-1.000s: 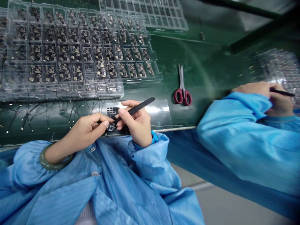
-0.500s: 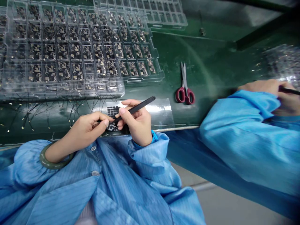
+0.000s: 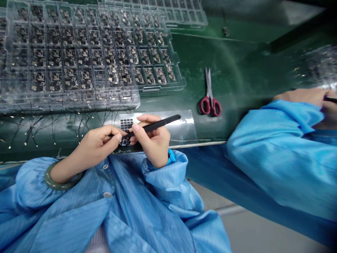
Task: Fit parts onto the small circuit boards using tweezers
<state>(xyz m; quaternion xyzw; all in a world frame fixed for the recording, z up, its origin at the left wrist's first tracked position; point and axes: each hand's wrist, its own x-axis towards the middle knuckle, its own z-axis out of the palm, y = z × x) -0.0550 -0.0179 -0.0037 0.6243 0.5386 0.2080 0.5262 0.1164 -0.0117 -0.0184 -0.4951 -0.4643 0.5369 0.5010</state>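
My left hand pinches a small dark circuit board at its left edge, just above the bench's front edge. In my right hand is a pair of slim black tweezers, held like a pen. Their tip reaches down to the board, and my fingers partly hide it. Right behind my hands lies a clear sheet bearing rows of small black squares. Thin black cables with tiny connectors hang by my left hand.
Clear compartment trays full of circuit boards fill the back left. Scissors with red handles lie right of the sheet on the green bench. A co-worker's blue sleeve and hands occupy the right side.
The tweezers' rear end has swung right and lower as my right hand tilted. The board's face catches light differently. My left hand keeps its place; the co-worker's arm shifted slightly right.
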